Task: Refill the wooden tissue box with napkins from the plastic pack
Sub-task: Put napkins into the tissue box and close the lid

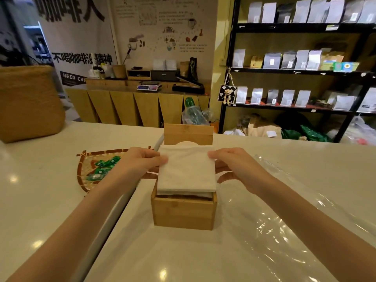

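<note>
Wooden tissue box (183, 212) | lid (188, 134) up for access | left hand (140, 162), right hand (236, 165) pinch napkin stack (186, 171) by opposite edges, squaring it over the opening | plastic pack (284, 200) lies flat alongside.

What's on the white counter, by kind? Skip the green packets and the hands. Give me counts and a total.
Wooden tissue box: 1
Wooden lid: 1
Napkin stack: 1
Clear plastic wrap: 1
Bamboo tray: 1
Woven basket: 1
Total: 6
</note>
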`<act>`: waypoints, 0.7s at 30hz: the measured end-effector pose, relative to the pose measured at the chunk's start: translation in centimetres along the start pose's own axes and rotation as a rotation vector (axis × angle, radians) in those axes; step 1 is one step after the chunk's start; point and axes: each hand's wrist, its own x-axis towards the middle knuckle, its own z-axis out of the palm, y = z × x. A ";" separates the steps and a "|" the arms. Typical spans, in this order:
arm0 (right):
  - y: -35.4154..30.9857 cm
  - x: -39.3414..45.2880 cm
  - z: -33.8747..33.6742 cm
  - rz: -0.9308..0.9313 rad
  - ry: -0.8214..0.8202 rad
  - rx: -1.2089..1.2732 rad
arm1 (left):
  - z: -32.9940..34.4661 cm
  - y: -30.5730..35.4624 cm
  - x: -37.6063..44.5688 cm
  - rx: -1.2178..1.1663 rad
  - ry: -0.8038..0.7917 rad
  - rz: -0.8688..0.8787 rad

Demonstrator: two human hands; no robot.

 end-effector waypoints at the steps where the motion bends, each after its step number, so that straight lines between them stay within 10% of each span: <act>1: 0.0 0.0 0.0 0.006 0.007 -0.035 | 0.1 0.1 0.1 0.057 0.031 0.001; 21: 0.9 0.6 0.5 -0.114 0.138 -0.263 | 0.6 -1.0 1.7 0.595 0.053 0.141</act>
